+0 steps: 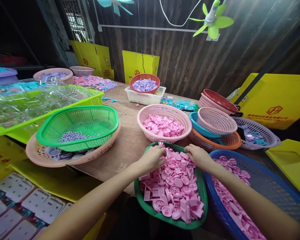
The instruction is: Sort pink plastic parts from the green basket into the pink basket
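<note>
- Well, the pink pieces [176, 181] lie heaped in a dark green basket [202, 185], right by the near edge of the surface [126, 133].
- The left hand [153, 158] is at the far left of the heap, fingers curled; I can't tell whether they grip a piece.
- The right hand [198, 156] bends its fingers near the far right rim (again, I can't make out anything held).
- Just beyond sits a pale pink basket [165, 109] with more pink parts [163, 126].
- On the right, a big blue basket [267, 181] holds pink parts too.
- Over on the left, a bright green basket [90, 115] rests in a peach one [35, 155].
- Farther back, lilac pieces [144, 85] fill a red basket [134, 78] set on a white basket [142, 97].
</note>
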Demonstrator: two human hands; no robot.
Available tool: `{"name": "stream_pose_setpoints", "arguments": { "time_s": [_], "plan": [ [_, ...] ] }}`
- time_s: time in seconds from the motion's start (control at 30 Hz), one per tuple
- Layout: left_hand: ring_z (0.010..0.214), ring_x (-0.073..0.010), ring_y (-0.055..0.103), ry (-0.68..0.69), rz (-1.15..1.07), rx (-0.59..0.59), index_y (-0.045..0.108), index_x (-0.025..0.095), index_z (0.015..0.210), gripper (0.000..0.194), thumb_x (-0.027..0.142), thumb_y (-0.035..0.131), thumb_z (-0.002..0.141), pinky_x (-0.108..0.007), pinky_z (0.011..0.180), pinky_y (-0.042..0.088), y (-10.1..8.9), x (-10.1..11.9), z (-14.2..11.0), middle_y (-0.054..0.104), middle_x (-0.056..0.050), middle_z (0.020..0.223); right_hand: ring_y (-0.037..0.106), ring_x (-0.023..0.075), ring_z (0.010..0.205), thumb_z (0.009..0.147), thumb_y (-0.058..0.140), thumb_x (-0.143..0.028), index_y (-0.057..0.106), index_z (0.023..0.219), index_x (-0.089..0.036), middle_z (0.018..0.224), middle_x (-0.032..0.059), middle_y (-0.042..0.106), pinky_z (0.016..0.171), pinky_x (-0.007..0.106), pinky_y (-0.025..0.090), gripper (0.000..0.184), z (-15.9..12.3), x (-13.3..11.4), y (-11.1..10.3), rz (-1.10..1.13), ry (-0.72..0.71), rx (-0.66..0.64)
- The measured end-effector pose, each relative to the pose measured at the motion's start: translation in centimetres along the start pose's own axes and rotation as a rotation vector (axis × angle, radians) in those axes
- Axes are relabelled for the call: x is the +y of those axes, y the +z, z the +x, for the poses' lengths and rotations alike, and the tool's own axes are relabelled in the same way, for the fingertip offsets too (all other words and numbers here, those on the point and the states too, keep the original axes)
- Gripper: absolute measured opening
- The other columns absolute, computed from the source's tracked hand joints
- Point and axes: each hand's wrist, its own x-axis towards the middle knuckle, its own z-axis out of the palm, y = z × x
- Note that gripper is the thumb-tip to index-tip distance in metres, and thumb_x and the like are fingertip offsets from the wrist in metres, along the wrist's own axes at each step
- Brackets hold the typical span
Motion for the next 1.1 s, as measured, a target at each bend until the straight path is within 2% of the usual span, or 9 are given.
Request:
{"name": "stream_pose_setpoints", "arguments": {
  "time_s": [0.13, 0.2, 0.3, 0.47, 0.57, 0.67, 0.8, 0.97, 1.1],
  "plan": [
    [0.088, -0.0179, 0.054, -0.05, 0.049, 0.008, 0.057, 0.018, 0.099, 0.024, 0.021, 0.048, 0.077, -0.029, 0.079, 0.041, 0.9, 0.1, 1.0, 0.055, -0.006, 0.096, 0.051, 0.0238, 0.09, 0.08, 0.05, -0.026, 0.061, 0.085, -0.019, 0.093, 0.0097, 0.056, 0.066, 0.029, 0.039, 0.015, 0.8, -1.2, 1.3, -0.106, 0.006, 0.004],
    [0.088, -0.0198, 0.054, -0.047, 0.091, -0.029, 0.056, 0.019, 0.103, 0.029, 0.024, 0.052, 0.075, -0.03, 0.078, 0.042, 1.3, 0.1, 1.3, 0.055, -0.006, 0.096, 0.047, 0.0258, 0.096, 0.079, 0.051, -0.025, 0.061, 0.08, -0.018, 0.095, 0.0118, 0.055, 0.068, 0.03, 0.038, 0.012, 0.9, -1.7, 1.3, -0.141, -0.019, 0.007],
    [0.091, -0.0214, 0.053, -0.08, 0.103, -0.04, 0.055, 0.019, 0.106, 0.033, 0.029, 0.054, 0.074, -0.031, 0.079, 0.042, 1.8, 0.1, 1.8, 0.054, -0.008, 0.099, 0.047, 0.0246, 0.091, 0.079, 0.051, -0.022, 0.059, 0.078, -0.017, 0.091, 0.0115, 0.057, 0.072, 0.032, 0.036, 0.009, 0.8, -1.8, 0.9, -0.169, -0.063, -0.008],
    [0.086, -0.0229, 0.055, -0.169, 0.097, -0.096, 0.061, 0.013, 0.088, 0.022, 0.027, 0.049, 0.078, -0.033, 0.076, 0.043, 1.7, -0.1, 2.5, 0.056, -0.012, 0.093, 0.05, 0.0212, 0.079, 0.078, 0.05, -0.018, 0.056, 0.079, -0.018, 0.081, 0.007, 0.061, 0.068, 0.03, 0.033, 0.006, 0.5, -1.5, 0.2, -0.17, -0.098, -0.044],
    [0.09, -0.0245, 0.051, -0.135, 0.128, -0.063, 0.062, 0.014, 0.084, 0.02, 0.028, 0.055, 0.073, -0.034, 0.077, 0.041, 1.5, 0.3, 2.7, 0.054, -0.011, 0.094, 0.051, 0.021, 0.085, 0.078, 0.051, -0.019, 0.055, 0.093, -0.019, 0.089, 0.0058, 0.061, 0.071, 0.03, 0.032, 0.016, 0.5, -1.3, 0.3, -0.149, -0.108, -0.055],
    [0.094, -0.0242, 0.047, -0.032, 0.199, -0.009, 0.062, 0.016, 0.087, 0.018, 0.024, 0.054, 0.073, -0.035, 0.078, 0.039, 1.8, 1.1, 3.1, 0.052, -0.01, 0.098, 0.052, 0.0229, 0.092, 0.079, 0.051, -0.022, 0.053, 0.107, -0.02, 0.098, 0.008, 0.06, 0.074, 0.032, 0.032, 0.028, 0.7, -1.0, 0.8, -0.127, -0.096, -0.085],
    [0.094, -0.0244, 0.045, 0.099, 0.242, -0.044, 0.063, 0.015, 0.08, 0.019, 0.018, 0.045, 0.079, -0.038, 0.079, 0.037, 3.0, 2.0, 4.3, 0.053, -0.011, 0.096, 0.054, 0.0251, 0.092, 0.079, 0.05, -0.021, 0.059, 0.102, -0.019, 0.098, 0.0101, 0.061, 0.075, 0.034, 0.034, 0.025, 1.2, -0.6, 1.6, -0.099, -0.042, -0.138],
    [0.092, -0.0256, 0.046, 0.092, 0.124, -0.078, 0.063, 0.013, 0.077, 0.019, 0.014, 0.044, 0.076, -0.038, 0.077, 0.037, 4.1, 2.3, 5.4, 0.055, -0.013, 0.09, 0.056, 0.0245, 0.088, 0.076, 0.05, -0.018, 0.062, 0.097, -0.016, 0.088, 0.0098, 0.065, 0.073, 0.032, 0.038, 0.024, 1.2, -0.5, 1.5, 0.009, -0.018, -0.179],
    [0.083, -0.0215, 0.052, 0.043, 0.029, -0.052, 0.061, 0.014, 0.073, 0.011, 0.017, 0.051, 0.071, -0.032, 0.074, 0.04, 3.3, 1.6, 4.9, 0.058, -0.01, 0.086, 0.058, 0.0208, 0.085, 0.077, 0.048, -0.017, 0.063, 0.097, -0.017, 0.088, 0.0061, 0.066, 0.074, 0.029, 0.04, 0.025, 0.8, -0.7, 0.4, 0.186, -0.067, -0.19]
  ]
}}
